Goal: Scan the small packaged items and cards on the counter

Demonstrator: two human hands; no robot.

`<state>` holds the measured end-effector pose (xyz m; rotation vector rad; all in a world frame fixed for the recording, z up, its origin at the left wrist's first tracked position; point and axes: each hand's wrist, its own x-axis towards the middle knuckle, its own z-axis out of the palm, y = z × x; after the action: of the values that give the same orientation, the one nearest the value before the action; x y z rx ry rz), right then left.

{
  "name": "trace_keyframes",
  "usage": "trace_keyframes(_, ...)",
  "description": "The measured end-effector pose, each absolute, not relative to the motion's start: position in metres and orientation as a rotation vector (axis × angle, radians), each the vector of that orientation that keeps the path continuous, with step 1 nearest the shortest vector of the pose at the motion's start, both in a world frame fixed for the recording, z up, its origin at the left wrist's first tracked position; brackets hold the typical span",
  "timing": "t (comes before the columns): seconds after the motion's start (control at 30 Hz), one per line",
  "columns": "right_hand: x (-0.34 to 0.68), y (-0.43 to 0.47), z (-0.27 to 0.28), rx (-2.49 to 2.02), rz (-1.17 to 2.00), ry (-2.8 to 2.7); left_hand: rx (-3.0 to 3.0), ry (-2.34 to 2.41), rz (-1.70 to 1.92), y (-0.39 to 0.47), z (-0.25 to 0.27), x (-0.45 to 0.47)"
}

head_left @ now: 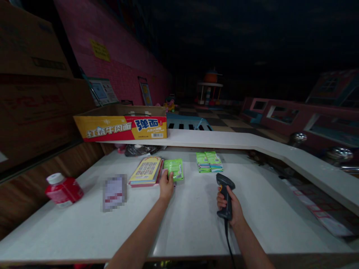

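Observation:
My right hand (pixel 234 205) is closed round the grip of a dark grey barcode scanner (pixel 225 196), whose cord hangs down toward the table's front edge. Between the fingers of my left hand (pixel 167 185) is a bright green packet (pixel 175 169), held by its lower left part. Just left of it lies a stack of thin booklets (pixel 146 170) with a yellow one on top; the packet overlaps the stack's right side. Farther right, beyond the scanner, several more green packets (pixel 209 161) lie piled up on the white table (pixel 193 216).
A red bottle with a white cap (pixel 64 189) and a blurred-out flat item (pixel 114 192) are on the left. An open noodle carton (pixel 123 127) stands on the raised white ledge (pixel 213 138) behind. Brown cartons (pixel 36 112) rise at far left.

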<state>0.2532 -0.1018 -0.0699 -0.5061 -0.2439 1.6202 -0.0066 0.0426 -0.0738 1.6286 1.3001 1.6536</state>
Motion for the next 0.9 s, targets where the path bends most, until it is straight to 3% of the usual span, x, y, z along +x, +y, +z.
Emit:
trace_keyframes(0.37, 0.251, -0.094, -0.070, -0.470, 1.626, -0.144, 0.973, 1.150, 1.374, 0.077, -0.032, 0.086)
trace_keyframes(0.57, 0.247, -0.094, -0.068, -0.487, 1.604, -0.132, 1.264, 1.612, 1.328, 0.119, -0.021, 0.137)
trace_keyframes(0.9, 0.246, -0.090, -0.065, -0.527, 1.608, -0.094, 1.696, 1.892, 0.998, 0.124, -0.012, 0.149)
